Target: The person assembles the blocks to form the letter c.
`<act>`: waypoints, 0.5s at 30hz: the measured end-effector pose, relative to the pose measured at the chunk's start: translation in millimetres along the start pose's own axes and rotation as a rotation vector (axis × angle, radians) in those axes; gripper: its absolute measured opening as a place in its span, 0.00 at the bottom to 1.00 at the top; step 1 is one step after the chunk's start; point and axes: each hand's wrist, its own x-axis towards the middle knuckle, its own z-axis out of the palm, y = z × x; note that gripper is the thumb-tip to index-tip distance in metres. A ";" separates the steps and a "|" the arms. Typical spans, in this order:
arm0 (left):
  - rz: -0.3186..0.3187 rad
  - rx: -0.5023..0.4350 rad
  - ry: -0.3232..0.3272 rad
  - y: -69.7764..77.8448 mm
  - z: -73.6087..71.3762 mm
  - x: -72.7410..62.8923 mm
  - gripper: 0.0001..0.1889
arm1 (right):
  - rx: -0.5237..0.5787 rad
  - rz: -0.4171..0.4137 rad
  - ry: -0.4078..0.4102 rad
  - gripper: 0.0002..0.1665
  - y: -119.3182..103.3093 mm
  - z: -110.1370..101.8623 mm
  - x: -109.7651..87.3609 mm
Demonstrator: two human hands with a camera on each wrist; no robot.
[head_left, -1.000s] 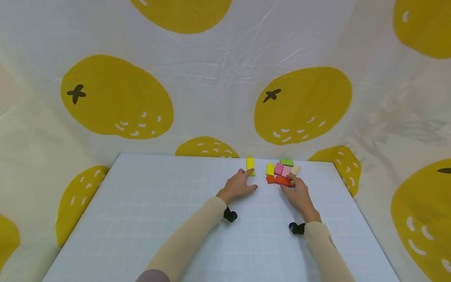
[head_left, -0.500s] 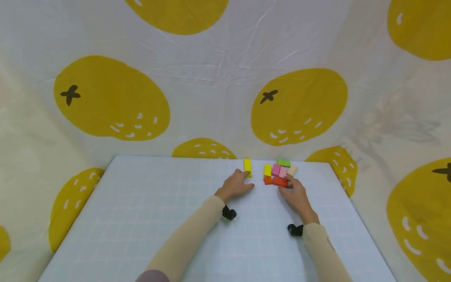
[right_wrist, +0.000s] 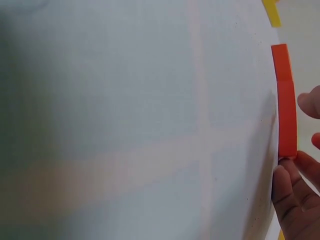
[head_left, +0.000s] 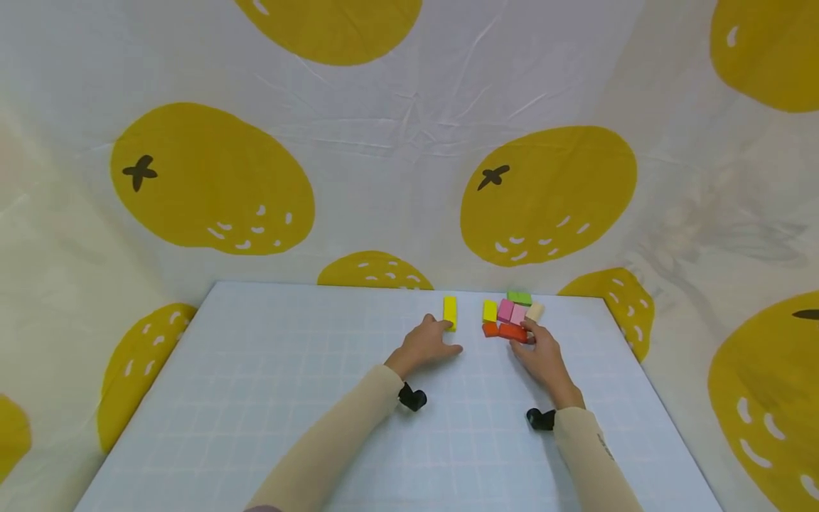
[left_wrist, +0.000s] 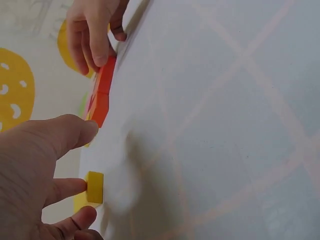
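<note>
My left hand (head_left: 424,346) reaches over the table with its fingers spread. Its index fingertip touches the near end of a yellow block (head_left: 450,313) lying lengthwise, while the thumb stays apart, as the left wrist view also shows. My right hand (head_left: 542,355) is beside the cluster of blocks. Its fingers touch the right end of a long red block (right_wrist: 287,119), and the thumb stands off it. A shorter orange-red block (head_left: 490,329) sits at the left end of the red one. Behind them lie a second yellow block (head_left: 489,311), a dark pink block (head_left: 505,310) and a light pink block (head_left: 518,314).
A green block (head_left: 519,298) lies at the back of the cluster, near the table's far edge. A cream block (head_left: 534,311) is on its right side. The white table (head_left: 288,398) has a faint grid. A cloth with yellow fruit (head_left: 384,178) hangs behind and at both sides.
The left yellow block has slid a little towards me, away from the far edge, with my left index finger on it. My right hand and the cluster have stayed nearly still.
</note>
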 end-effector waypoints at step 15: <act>0.065 -0.133 0.165 -11.2 3.0 28.9 0.31 | 0.021 0.029 -0.011 0.41 3.2 1.2 2.0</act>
